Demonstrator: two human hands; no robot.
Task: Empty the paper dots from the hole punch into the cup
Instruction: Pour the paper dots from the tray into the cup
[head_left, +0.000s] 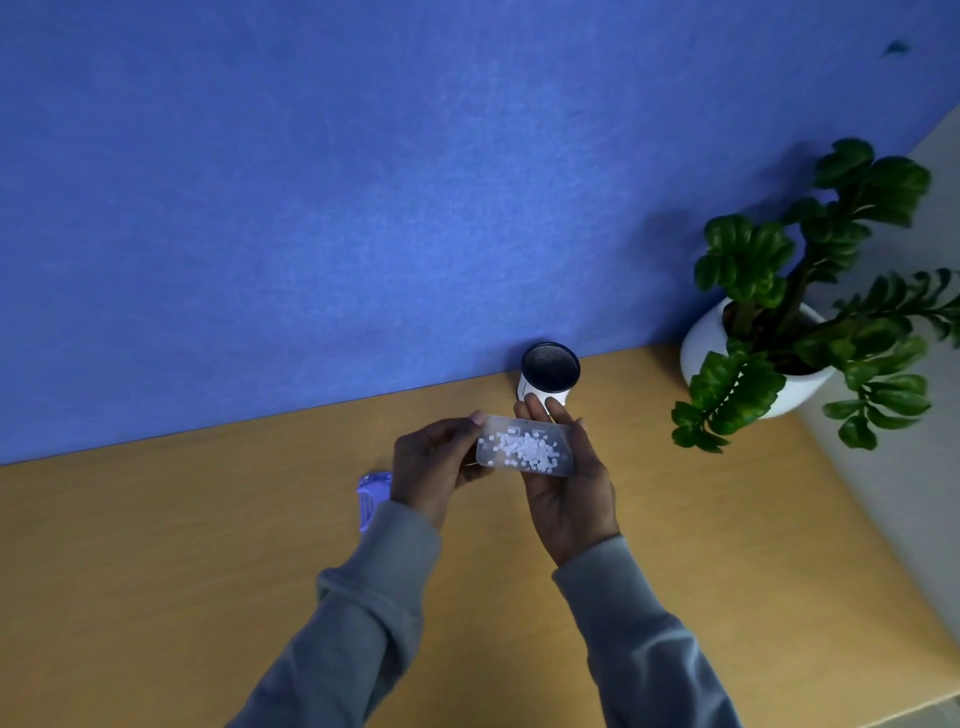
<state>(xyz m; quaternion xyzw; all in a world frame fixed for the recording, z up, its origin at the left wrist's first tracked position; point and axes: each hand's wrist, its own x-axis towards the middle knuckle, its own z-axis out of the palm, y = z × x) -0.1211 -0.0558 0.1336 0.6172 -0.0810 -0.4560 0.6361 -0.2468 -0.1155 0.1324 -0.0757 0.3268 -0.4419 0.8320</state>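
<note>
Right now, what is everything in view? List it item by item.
tray: one, clear plastic, held in both hands above the desk
paper dots: a heap, white, inside the tray
cup: one, white with dark inside, by the wall beyond the hands
hole punch: one, lilac, on the desk, partly hidden by the left wrist
plant: one, green in a white pot, far right corner
desk: one, tan wood
wall: blue felt panel
sleeves: two, grey
left hand, right hand: gripping the tray's ends

We have one head-worn view, looking forward and down, close above the desk (208, 571), toward the blue wall (363, 182) at twelve o'clock.
</note>
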